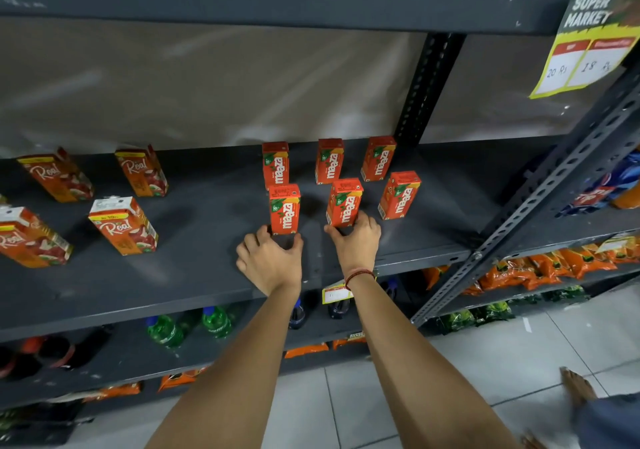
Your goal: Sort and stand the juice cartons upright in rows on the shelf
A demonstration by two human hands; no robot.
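Note:
Several small red Maaza cartons stand upright in two rows on the grey shelf [194, 275]. The back row holds three cartons [329, 161]. In the front row, my left hand [270, 258] touches the base of the left carton [284, 210] with fingers on both its sides. My right hand [356, 240] wraps the bottom of the middle carton [344, 202]. A third front carton [399, 195] stands free at the right. Several orange Real cartons [123, 225] stand on the shelf's left part, spaced apart.
A perforated grey upright [427, 91] rises behind the Maaza cartons, and a slanted post [540, 199] crosses at the right. A yellow price sign [585, 46] hangs at top right. Green and dark bottles [166, 330] and orange snack packs [519, 272] fill lower shelves.

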